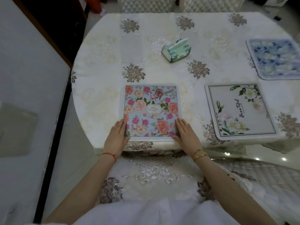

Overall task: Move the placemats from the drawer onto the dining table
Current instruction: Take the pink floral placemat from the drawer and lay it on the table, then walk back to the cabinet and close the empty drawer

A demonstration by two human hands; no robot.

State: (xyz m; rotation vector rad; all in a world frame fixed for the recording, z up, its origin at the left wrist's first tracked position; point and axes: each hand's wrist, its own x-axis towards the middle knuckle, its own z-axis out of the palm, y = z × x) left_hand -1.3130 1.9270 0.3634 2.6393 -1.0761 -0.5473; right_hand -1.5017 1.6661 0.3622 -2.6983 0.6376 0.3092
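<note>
A pale blue placemat with pink and peach flowers [150, 109] lies flat on the dining table [103, 65], close to its near edge. My left hand [116, 137] rests with straight fingers on the mat's near left corner. On the near right corner my right hand [186, 134] lies flat in the same way. To the right sits a white placemat with green leaves and white blossoms [240, 111]. A blue and white floral placemat [276, 58] lies at the far right, partly cut off by the frame. The drawer is not in view.
A green tissue pack [177, 51] stands near the table's middle. The table wears a cream embroidered cloth. Quilted chair backs [146, 4] stand at the far side, and another quilted chair [259, 177] is at the near right. A white panel [29, 78] runs along the left.
</note>
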